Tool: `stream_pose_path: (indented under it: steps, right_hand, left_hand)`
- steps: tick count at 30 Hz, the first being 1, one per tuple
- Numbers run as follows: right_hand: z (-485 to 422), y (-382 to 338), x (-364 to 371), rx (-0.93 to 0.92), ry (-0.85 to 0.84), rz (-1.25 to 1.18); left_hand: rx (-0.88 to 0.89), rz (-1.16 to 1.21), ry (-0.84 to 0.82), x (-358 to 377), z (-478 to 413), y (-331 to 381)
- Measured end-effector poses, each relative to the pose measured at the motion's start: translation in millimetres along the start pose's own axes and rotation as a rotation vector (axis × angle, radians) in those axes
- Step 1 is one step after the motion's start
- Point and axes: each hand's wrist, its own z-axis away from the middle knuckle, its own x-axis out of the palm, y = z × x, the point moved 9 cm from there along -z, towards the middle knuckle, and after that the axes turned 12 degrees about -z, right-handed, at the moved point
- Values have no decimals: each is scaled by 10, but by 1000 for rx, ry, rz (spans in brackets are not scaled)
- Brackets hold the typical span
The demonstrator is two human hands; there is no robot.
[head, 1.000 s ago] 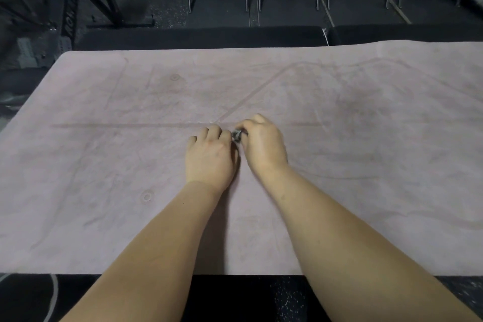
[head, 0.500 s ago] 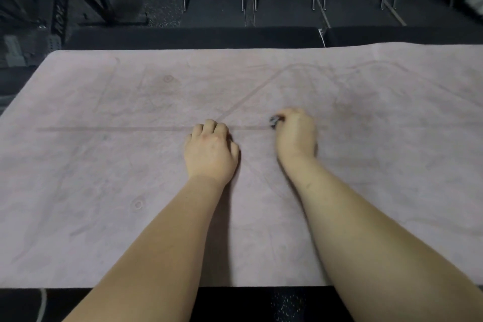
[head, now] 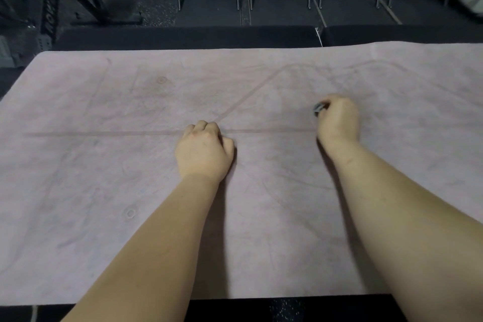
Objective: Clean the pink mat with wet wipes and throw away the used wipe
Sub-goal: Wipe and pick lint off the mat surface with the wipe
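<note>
Wiping seems the step in hand: the right hand [head: 338,120] pinches a wadded grey wet wipe [head: 318,108] against the pink mat [head: 104,165], right of its middle; the left hand [head: 205,151] rests fisted at the mat's centre. The next move likely calls for firm strokes across the rest of the mat.

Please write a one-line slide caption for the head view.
Right hand holds a balled grey wipe against the pink mat; left hand rests on it as a fist.

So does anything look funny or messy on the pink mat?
Yes: the pink mat is smudged with grey streaks and ring marks, and the wipe pinched in the right hand looks dark grey.
</note>
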Motion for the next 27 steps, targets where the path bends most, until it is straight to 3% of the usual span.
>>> stream_pose_path:
  steps: [4,9,12,16,22,24,27]
  right_hand:
    - [80,-207,76,69,36,-59]
    - [750,-1370,807,-201,-268,-258]
    - [878,-1570,930,-299,-333,-287]
    - [510,-1157,701,-310,-215,-186]
    - [-191,-52,136,14,32,-84]
    - [-137,-210,206,32,42,-117]
    - [158,-818,579,-82,-81,-187]
  left_hand:
    - [-7,-17,-13,2,-64,3]
    - [7,-34,-17,17,-79,18]
    - [9,-38,1,14,-87,5]
    - [13,-72,-4,22,-102,22]
    - [26,-79,-1,15,-168,72]
    - [40,-84,12,1,-220,104]
    - [51,-77,-3,39,-311,154]
